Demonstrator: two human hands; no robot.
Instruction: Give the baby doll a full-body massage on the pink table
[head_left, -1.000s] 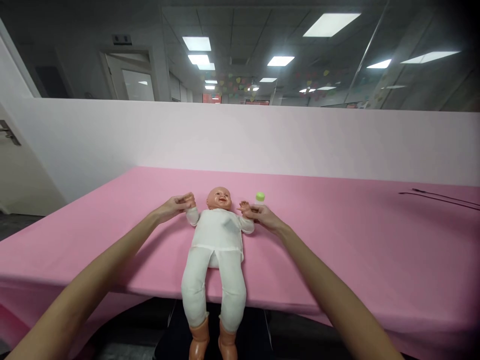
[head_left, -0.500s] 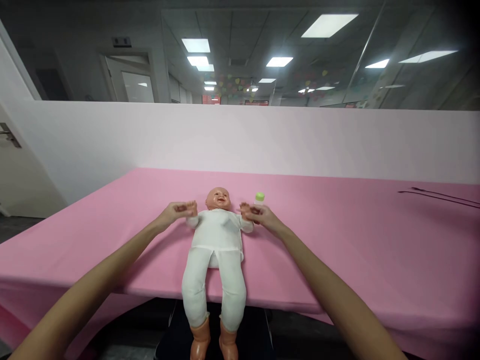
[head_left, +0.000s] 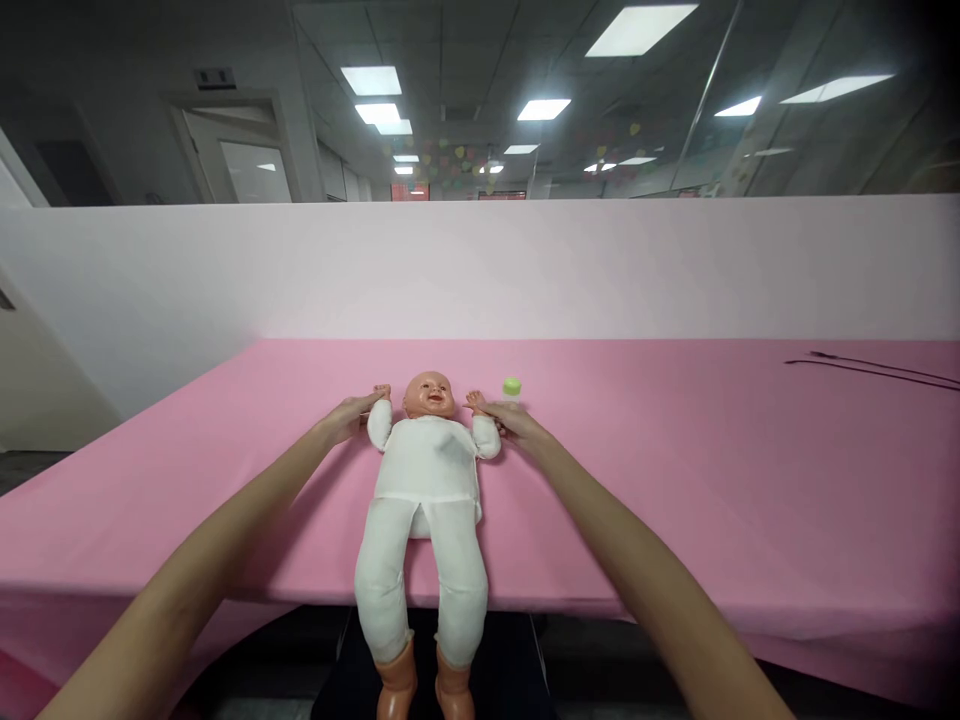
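Note:
A baby doll [head_left: 427, 460] in a white top and white leggings lies face up, its lower legs hanging past the near table edge. My left hand [head_left: 352, 415] is closed on the doll's arm at the left, by the wrist. On the other side my right hand [head_left: 514, 420] grips the doll's arm at the right, thumb near the doll's palm. Both doll arms are bent upward beside its head. Just behind my right hand stands a small bottle with a green cap [head_left: 511, 386], its lower part hidden.
A pink cloth [head_left: 675, 480] covers the table. Two thin dark cords [head_left: 885, 370] lie at the far right. Behind the table rises a white partition [head_left: 480, 270] with glass above. A dark seat shows below the near edge.
Both doll arms have been raised a little, and its hands now show above my fingers. The camera view has shifted slightly.

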